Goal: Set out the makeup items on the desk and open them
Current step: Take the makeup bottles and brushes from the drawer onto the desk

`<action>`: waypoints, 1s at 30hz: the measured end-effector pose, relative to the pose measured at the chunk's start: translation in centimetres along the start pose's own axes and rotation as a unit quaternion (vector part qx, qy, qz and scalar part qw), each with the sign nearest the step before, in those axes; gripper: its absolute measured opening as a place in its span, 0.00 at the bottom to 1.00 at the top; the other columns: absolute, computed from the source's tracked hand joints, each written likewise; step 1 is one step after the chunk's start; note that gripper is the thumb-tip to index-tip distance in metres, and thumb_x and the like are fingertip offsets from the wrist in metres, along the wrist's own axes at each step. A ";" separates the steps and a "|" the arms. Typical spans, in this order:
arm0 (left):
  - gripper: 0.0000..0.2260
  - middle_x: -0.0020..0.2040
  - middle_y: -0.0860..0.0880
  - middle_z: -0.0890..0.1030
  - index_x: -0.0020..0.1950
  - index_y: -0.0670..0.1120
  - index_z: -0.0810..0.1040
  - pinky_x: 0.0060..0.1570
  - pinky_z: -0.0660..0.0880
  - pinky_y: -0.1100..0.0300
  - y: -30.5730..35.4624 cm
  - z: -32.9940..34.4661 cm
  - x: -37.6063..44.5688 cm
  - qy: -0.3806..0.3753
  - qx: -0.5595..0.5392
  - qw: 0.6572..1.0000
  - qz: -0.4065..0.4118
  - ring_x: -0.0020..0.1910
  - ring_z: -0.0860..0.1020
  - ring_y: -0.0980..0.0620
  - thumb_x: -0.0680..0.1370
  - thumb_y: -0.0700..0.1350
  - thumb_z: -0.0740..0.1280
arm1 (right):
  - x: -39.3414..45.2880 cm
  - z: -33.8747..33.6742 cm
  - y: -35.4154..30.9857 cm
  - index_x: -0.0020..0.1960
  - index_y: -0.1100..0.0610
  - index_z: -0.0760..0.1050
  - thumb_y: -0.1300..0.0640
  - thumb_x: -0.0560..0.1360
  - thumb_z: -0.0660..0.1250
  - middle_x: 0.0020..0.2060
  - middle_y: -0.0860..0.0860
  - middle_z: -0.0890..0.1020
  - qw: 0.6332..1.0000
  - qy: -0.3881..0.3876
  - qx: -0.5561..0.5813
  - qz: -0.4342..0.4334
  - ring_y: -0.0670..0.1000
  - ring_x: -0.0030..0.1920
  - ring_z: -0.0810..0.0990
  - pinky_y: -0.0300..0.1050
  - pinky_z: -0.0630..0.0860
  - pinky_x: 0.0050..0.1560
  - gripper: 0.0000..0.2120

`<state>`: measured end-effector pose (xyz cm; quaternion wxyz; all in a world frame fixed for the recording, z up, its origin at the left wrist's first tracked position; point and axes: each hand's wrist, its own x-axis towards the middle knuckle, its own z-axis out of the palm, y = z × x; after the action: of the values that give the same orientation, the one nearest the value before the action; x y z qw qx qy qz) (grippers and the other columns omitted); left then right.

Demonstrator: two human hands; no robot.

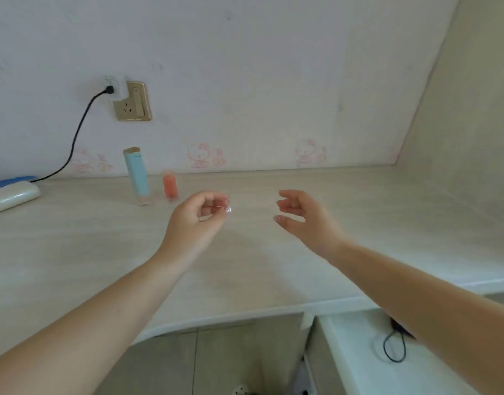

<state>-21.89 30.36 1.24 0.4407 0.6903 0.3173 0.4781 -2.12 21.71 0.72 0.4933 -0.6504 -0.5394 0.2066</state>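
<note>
Pale desk (273,266): two tubes (137,176), pouch (13,196).

Home bedroom: cartoon-stickered wall (205,156), desk (273,266).

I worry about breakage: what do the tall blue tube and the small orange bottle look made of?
The blue tube looks like matte plastic or card with a gold top and a clear base, likely plastic. The orange bottle looks see-through, glass or clear plastic; the blur leaves that open.
</note>
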 end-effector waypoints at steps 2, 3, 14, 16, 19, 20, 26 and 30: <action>0.10 0.43 0.57 0.83 0.44 0.53 0.80 0.48 0.75 0.62 1.4 3.5 -1.9 -0.050 -0.026 0.998 -0.002 0.41 0.79 0.63 0.73 0.36 0.69 | -3.3 -3.7 0.7 0.63 0.47 0.70 0.56 0.72 0.71 0.53 0.43 0.78 1.000 0.017 -0.019 0.003 0.40 0.57 0.77 0.34 0.71 0.57 0.21; 0.10 0.42 0.58 0.83 0.44 0.52 0.80 0.46 0.76 0.63 2.0 5.2 -2.9 -0.076 -0.042 0.996 -0.008 0.40 0.79 0.64 0.74 0.36 0.69 | -4.8 -5.5 1.2 0.62 0.46 0.71 0.56 0.72 0.71 0.52 0.41 0.78 0.999 0.026 -0.029 0.005 0.39 0.56 0.77 0.33 0.71 0.57 0.21; 0.09 0.44 0.54 0.83 0.45 0.52 0.80 0.49 0.76 0.68 5.6 20.0 -13.4 -0.304 -0.042 0.952 0.005 0.45 0.80 0.61 0.74 0.37 0.70 | -19.3 -19.2 7.2 0.48 0.39 0.75 0.61 0.72 0.70 0.48 0.39 0.81 0.989 0.086 -0.054 0.106 0.37 0.50 0.80 0.35 0.74 0.55 0.16; 0.08 0.44 0.54 0.83 0.46 0.50 0.80 0.47 0.74 0.72 5.2 21.7 -14.6 -0.333 -0.013 0.943 0.012 0.42 0.80 0.63 0.73 0.37 0.70 | -20.6 -19.9 8.2 0.48 0.42 0.75 0.62 0.72 0.70 0.47 0.39 0.81 0.987 0.056 -0.068 0.136 0.39 0.48 0.80 0.31 0.75 0.51 0.15; 0.07 0.43 0.54 0.82 0.48 0.49 0.79 0.43 0.73 0.74 3.6 23.7 -15.9 -0.401 0.050 0.914 -0.017 0.41 0.79 0.63 0.73 0.39 0.71 | -21.9 -20.3 10.0 0.57 0.50 0.76 0.60 0.72 0.70 0.51 0.46 0.81 0.965 -0.068 -0.156 0.198 0.45 0.51 0.80 0.33 0.73 0.52 0.15; 0.07 0.44 0.55 0.81 0.48 0.50 0.79 0.44 0.74 0.73 2.8 24.4 -16.3 -0.428 0.085 0.899 -0.032 0.42 0.79 0.61 0.73 0.40 0.71 | -22.3 -20.4 10.6 0.60 0.51 0.75 0.57 0.72 0.70 0.53 0.46 0.80 0.945 -0.120 -0.215 0.213 0.46 0.52 0.80 0.36 0.73 0.55 0.17; 0.13 0.52 0.51 0.80 0.56 0.48 0.78 0.51 0.73 0.62 -1.9 27.6 -17.9 -0.511 0.325 0.792 -0.073 0.51 0.78 0.52 0.73 0.47 0.71 | -23.1 -19.2 14.3 0.62 0.51 0.76 0.55 0.73 0.68 0.56 0.47 0.80 0.865 -0.290 -0.355 0.205 0.49 0.55 0.78 0.38 0.71 0.53 0.17; 0.14 0.54 0.51 0.80 0.57 0.48 0.77 0.51 0.72 0.62 -3.7 29.2 -18.9 -0.517 0.396 0.756 -0.069 0.53 0.77 0.51 0.73 0.47 0.70 | -22.6 -17.4 16.3 0.62 0.53 0.75 0.56 0.75 0.66 0.57 0.50 0.79 0.823 -0.358 -0.414 0.153 0.51 0.57 0.76 0.41 0.68 0.53 0.16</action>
<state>-0.98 6.70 -13.80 0.2566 0.9215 0.2492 -0.1515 12.36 -4.94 -11.85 -0.0879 -0.7479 -0.6066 0.2548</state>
